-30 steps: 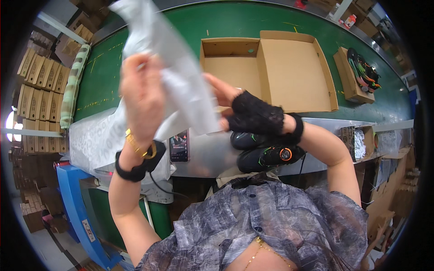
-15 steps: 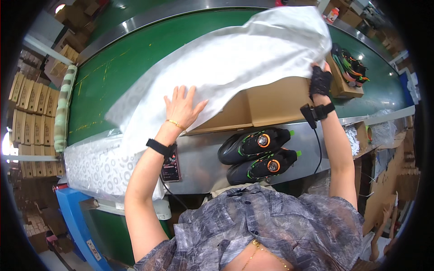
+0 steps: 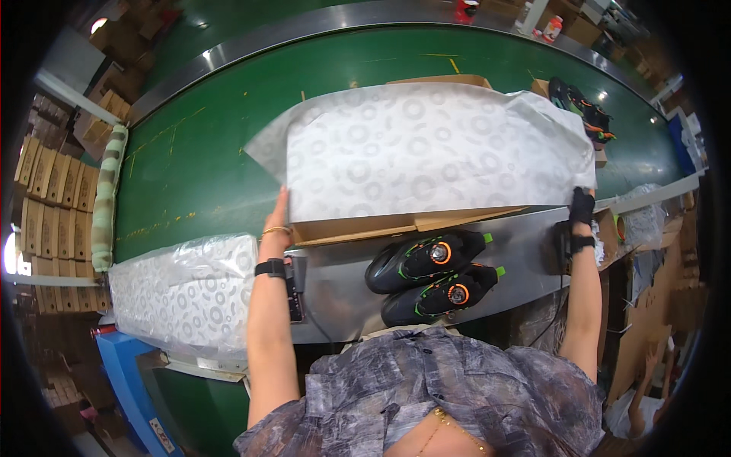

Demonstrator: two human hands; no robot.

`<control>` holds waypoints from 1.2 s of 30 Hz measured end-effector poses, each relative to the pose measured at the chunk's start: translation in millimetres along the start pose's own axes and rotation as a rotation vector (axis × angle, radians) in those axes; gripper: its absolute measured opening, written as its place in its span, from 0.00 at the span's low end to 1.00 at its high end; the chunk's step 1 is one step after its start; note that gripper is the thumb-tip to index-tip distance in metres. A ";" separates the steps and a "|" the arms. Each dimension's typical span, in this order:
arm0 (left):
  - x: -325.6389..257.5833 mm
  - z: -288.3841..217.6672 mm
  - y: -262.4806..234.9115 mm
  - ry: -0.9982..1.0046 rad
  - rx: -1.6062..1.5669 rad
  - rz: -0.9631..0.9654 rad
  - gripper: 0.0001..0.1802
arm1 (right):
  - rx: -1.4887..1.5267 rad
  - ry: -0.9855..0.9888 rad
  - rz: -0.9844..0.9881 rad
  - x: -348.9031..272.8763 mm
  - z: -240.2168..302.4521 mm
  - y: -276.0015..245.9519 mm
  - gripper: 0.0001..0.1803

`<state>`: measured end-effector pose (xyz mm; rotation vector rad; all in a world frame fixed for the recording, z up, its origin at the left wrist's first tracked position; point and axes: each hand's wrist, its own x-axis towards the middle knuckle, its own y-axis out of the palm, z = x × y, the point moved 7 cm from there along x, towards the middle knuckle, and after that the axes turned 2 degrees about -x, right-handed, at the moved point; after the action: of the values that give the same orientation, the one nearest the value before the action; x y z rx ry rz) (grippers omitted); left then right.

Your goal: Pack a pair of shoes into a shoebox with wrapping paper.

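A sheet of white wrapping paper with a grey ring print lies spread over an open cardboard box, hiding most of the inside. My left hand is at the paper's near left edge, fingers stretched out and seen edge-on against the side of the box. My right hand, in a black fingerless glove, is closed on the paper's near right corner. Between my arms, a pair of black shoes with green trim and orange-ringed dials sits on the metal ledge, toes to the left.
A plastic-wrapped stack of the same paper lies at left. Beyond the box runs a green conveyor belt; another shoe box with dark shoes stands at far right. Stacked cartons line the left side. A dark phone-like object lies by my left wrist.
The paper has come down from a raised, billowing sheet to lie across the box. My left hand moved left and nearer to the box side; my right hand moved right and nearer.
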<state>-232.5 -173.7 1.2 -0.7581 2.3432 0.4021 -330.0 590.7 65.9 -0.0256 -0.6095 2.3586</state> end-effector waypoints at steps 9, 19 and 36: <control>-27.9 35.8 54.6 -0.120 -0.120 0.140 0.38 | -0.610 -1.163 1.184 -314.5 119.7 61.7 0.29; -18.9 67.2 91.1 -0.275 -0.167 0.330 0.34 | -0.846 -1.399 1.160 -351.5 201.4 89.9 0.06; -73.4 -10.2 42.6 0.603 0.128 -0.116 0.13 | 0.009 0.070 1.275 -262.8 230.5 282.1 0.19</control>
<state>-217.0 -114.3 60.6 -1.0564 2.8203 -0.0435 -347.2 144.1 110.7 -0.6649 -0.6339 3.5408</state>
